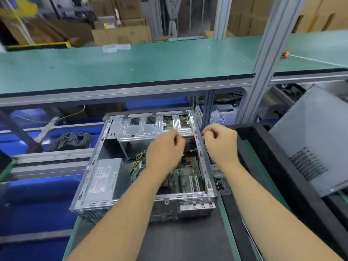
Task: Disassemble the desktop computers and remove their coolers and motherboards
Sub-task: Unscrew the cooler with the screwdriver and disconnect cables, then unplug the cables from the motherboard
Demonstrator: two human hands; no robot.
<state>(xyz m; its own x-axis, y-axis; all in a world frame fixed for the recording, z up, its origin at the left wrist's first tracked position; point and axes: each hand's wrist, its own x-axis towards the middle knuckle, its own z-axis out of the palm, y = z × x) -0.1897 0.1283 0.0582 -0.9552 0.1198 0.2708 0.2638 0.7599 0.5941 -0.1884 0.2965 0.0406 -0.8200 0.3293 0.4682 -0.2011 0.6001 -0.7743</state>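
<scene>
An open desktop case (98,153) lies on its side on the dark work mat in front of me. Inside it are a green motherboard (190,178), a grey power supply (102,178) at the left and a silver drive cage (150,127) at the far end. My left hand (165,149) hovers over the motherboard by the drive cage, fingers curled, and I cannot make out anything in it. My right hand (220,142) hangs with curled fingers just above the case's right wall, holding nothing that I can see. No cooler is visible.
A removed grey side panel (308,140) leans at the right beside a black foam tray (263,147). A long green bench (131,66) runs across behind, with a grey upright post (267,53). Coiled black cables (73,140) lie at the left.
</scene>
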